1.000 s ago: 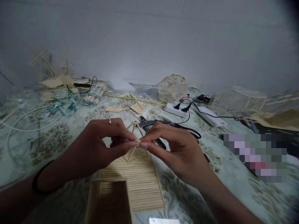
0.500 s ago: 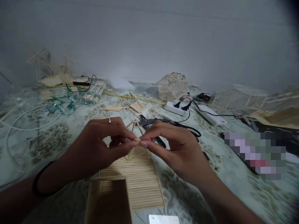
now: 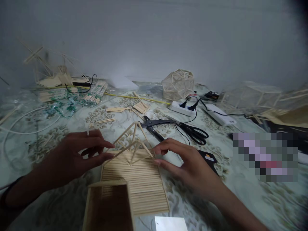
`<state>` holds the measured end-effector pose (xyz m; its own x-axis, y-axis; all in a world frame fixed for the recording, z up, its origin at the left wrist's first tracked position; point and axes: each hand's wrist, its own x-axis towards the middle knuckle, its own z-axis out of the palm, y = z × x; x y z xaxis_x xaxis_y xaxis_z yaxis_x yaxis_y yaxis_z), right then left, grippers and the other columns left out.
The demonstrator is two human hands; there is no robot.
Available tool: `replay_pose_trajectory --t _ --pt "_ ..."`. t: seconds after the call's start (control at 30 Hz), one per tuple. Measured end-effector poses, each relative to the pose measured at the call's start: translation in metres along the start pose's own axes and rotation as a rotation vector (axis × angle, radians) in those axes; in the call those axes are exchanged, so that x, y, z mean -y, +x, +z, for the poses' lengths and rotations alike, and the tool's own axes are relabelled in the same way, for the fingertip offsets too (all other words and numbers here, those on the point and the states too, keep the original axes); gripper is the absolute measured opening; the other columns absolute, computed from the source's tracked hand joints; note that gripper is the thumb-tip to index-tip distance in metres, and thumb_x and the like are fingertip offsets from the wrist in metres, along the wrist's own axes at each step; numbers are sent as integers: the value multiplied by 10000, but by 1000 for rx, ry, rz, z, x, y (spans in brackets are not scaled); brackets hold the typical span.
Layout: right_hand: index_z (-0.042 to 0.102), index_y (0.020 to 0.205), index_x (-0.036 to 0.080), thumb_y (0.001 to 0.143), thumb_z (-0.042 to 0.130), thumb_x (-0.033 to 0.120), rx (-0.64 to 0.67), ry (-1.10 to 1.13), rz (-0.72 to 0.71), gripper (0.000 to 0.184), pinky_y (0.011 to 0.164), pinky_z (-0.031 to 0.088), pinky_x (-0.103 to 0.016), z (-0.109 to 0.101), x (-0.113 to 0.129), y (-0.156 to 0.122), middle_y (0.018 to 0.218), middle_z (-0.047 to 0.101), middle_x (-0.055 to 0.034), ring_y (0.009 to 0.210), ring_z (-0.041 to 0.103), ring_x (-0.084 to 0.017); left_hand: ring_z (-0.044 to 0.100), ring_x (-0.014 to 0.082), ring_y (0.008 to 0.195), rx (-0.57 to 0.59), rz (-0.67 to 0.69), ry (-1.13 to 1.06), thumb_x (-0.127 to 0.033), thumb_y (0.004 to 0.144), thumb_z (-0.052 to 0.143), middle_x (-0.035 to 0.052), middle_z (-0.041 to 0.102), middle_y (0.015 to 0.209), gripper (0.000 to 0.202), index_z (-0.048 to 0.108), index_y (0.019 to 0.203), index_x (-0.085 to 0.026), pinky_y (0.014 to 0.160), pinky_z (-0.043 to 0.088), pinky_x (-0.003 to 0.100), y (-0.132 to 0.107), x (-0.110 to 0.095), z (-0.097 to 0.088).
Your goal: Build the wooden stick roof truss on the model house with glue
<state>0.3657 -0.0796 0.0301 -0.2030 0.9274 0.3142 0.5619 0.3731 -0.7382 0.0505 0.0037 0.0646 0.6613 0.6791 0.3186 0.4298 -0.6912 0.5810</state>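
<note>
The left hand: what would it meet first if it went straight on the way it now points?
The left hand would most likely meet the left side of the stick frame; it looks very near or touching, though depth is unclear.

The slatted platform point(image 3: 146, 189) at six o'clock is striped tan; the pale green tablecloth point(image 3: 183, 195) bears olive scrolls.

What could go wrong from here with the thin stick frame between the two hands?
The left hand and right hand are close to the stick frame, so a small push might shift or bend it. The frame also appears near the dark pliers-like tool; moving that could perhaps knock it.
</note>
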Motion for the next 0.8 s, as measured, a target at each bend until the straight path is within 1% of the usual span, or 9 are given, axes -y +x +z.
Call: replay_pose_trajectory --t 0.13,0.23,0.33,0.47,0.57,0.7,0.8 --pt "766 992 221 956 789 239 -1 32 13 46 820 575 -303 12 -6 -3 959 771 -40 874 720 -186 546 59 562 -8 -61 -6 -270 942 773 -57 624 711 87 820 1010 -245 545 443 160 -10 10 14" --pt "768 990 228 973 767 248 -23 75 17 26 817 576 -305 18 -6 -2 953 773 -38 872 719 -187 525 68 566 -12 -73 -46 -259 944 761 -46 618 722 82 821 994 -236 550 443 172 -13 12 22" --pt "768 978 233 980 756 241 -28 96 22 15 812 566 -288 21 -4 -1 938 768 -30 872 711 -180 544 68 580 -18 -83 -80 -231 941 748 -40 620 725 71 818 947 -224 540 443 160 -12 11 28" --pt "757 954 229 962 763 214 -33 94 42 18 784 558 -270 26 -3 0 901 754 -19 836 697 -171 562 67 585 -52 -58 -105 -194 914 762 -46 630 736 68 810 935 -237 542 465 149 -12 8 31" --pt "744 960 231 957 764 216 -50 90 56 25 782 555 -268 28 -4 -1 889 741 -9 823 690 -168 555 72 569 -74 -15 -114 -219 918 776 -43 630 731 39 804 936 -239 540 476 163 -13 7 33" --pt "725 951 237 961 757 224 -73 90 58 36 803 559 -272 27 -4 -1 904 745 -5 841 698 -170 549 68 572 -89 -42 -130 -198 933 753 -42 623 744 62 799 924 -238 510 447 157 -14 5 35" --pt "724 937 237 968 750 230 -83 83 36 40 796 563 -272 24 -3 -1 910 755 -10 843 708 -171 564 70 598 -93 -69 -132 -161 942 710 -38 636 768 112 793 915 -230 540 454 159 -15 4 37"
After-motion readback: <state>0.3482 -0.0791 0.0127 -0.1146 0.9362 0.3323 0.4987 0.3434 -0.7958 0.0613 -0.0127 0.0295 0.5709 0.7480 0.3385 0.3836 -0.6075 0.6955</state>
